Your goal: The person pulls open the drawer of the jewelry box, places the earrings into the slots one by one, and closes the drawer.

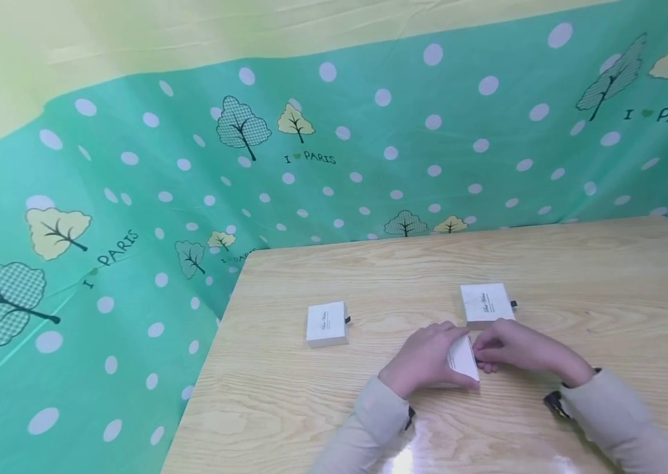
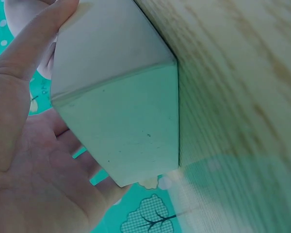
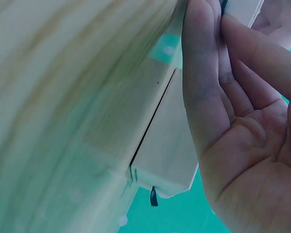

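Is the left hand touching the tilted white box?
Touching. Left wrist view shows the left hand wrapped round the white box, thumb on its top face.

Most of the small white box (image 1: 463, 359) is buried under both hands, so only a tilted corner shows between the fingers (image 1: 491, 342). The print on the two other boxes, beyond the fingers (image 1: 486, 304) and off to their left (image 1: 327, 322), is too tiny to read. The worktop (image 3: 63, 97) is just blur in the right wrist view.
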The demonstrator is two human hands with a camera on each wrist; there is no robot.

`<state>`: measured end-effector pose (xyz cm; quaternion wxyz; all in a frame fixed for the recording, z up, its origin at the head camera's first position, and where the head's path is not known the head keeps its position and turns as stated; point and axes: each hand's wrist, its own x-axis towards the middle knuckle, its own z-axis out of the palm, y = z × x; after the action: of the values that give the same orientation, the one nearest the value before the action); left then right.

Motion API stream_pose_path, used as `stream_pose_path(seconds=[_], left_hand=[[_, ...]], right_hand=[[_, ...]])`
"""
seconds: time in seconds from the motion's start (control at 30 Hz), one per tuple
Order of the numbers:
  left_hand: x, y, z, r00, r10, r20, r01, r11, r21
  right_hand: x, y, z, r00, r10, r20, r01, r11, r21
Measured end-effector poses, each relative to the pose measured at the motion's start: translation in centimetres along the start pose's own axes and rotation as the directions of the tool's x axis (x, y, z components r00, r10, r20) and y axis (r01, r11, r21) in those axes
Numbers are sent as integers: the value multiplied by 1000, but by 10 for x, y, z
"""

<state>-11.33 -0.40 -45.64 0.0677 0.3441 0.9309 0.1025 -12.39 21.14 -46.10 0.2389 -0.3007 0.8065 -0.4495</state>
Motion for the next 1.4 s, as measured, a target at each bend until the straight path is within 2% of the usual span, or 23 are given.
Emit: stream_pose_path(seconds=[0.23,0.33,0.47,0.67,0.8,0.9,1.1,1.3,1.4], left_hand=[[-1,1,-1,1000,3,3,-3,1000,-11],[-1,1,-2,1000,2,5,-2,1000,-14],[-1,1,-2,1000,-2,13,2,1000,-28],[-2,0,-2,1000,-14,9,14,999,-44],[-5,-3,-4,1000,-21,-5,21,998,-63],[-8,-7,-7,999,-36,-14,35,996,-88],[-15,-15,-13,997,-75,0,75,994,-77],[-22,-25,-14,998,-57,18,57,997,-53],[-25,-28,-14,999,-40,30,42,997,-67]], right_hand=[[3,-6,3,1000,24,-1,-24,1000,-20],[2,-6,2,1000,6,-15,-7,998,-57],[0,-8,0,997,-24,-69,13,988,-153],[-6,-18,-1,985,-8,-172,-34,970,-240],[-8,-25,0,973,-57,-225,-9,960,-280],[-8,-29,2,968,-91,-233,19,956,-293],[-9,-35,9,966,-47,-256,-31,956,-291],[-5,-36,17,968,-68,-242,-24,933,-358],[-3,-36,20,974,-89,-206,7,929,-370]])
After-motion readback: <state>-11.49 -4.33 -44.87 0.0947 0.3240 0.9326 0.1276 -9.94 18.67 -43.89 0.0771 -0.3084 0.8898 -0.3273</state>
